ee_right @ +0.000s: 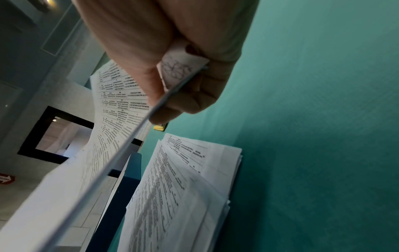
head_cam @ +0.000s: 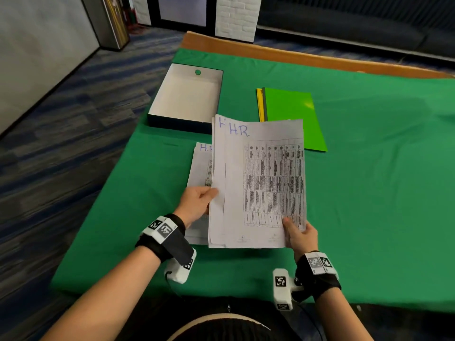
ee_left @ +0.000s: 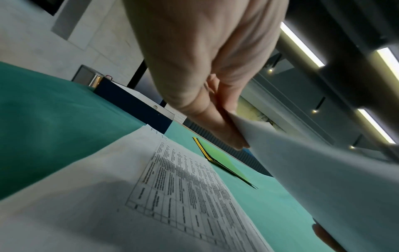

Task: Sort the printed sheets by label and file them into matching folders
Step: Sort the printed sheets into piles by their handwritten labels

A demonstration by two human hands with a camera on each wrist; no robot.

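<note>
Both hands hold a small bundle of printed sheets (head_cam: 261, 183) marked "H.R." in blue, lifted above the green cloth. My right hand (head_cam: 299, 236) pinches its lower right corner (ee_right: 183, 68), thumb on top. My left hand (head_cam: 199, 200) pinches the bundle's left edge (ee_left: 244, 129). Under it a stack of printed sheets (head_cam: 200, 168), also marked "H.R.", lies flat on the cloth (ee_left: 172, 179) (ee_right: 183, 187). A green folder (head_cam: 293, 114) rests on a yellow folder (head_cam: 259, 104) farther back, right of centre (ee_left: 224, 162).
An open dark box with a white inside (head_cam: 187, 94) sits at the back left, its dark wall (ee_left: 134, 105) (ee_right: 121, 191) just beyond the sheets. Green cloth (head_cam: 381, 180) covers the table; the left edge drops to carpet (head_cam: 61, 119).
</note>
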